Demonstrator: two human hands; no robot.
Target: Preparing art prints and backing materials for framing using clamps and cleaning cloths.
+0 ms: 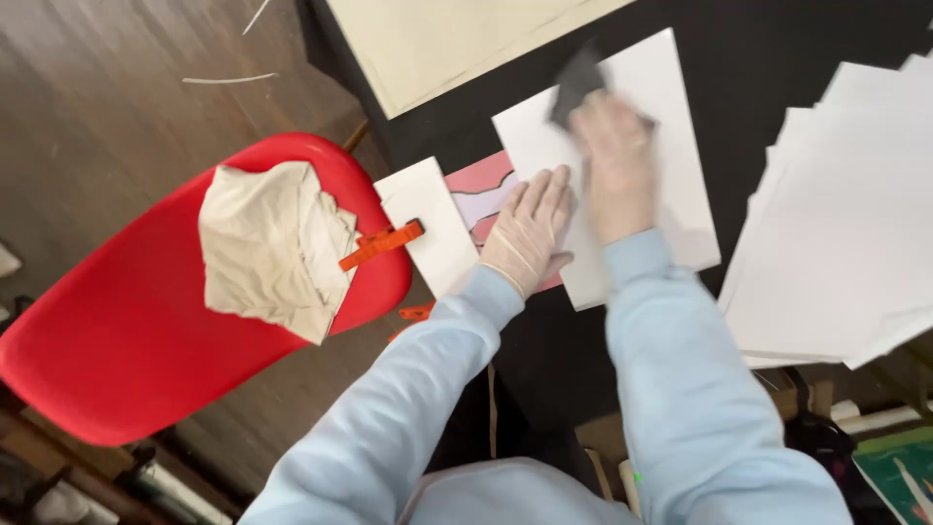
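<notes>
A white sheet (622,185) is lying under both gloved hands. The left hand (530,228) is pressing flat and open on its near edge, while the right hand (614,160), blurred, is gripping a dark pad (575,83) on the sheet's far part; how much is rubbed is unclear.

This looks like an art or craft workroom; a black surface (777,49) carries a stack of white sheets (836,233), a large cream board (447,39) and a pink and lilac painted picture (486,194). Beside it stands a red plastic chair (117,331) on a worn wooden floor (97,97); a stained cloth (267,248) lies on the seat with an orange clip (381,243) near it.
</notes>
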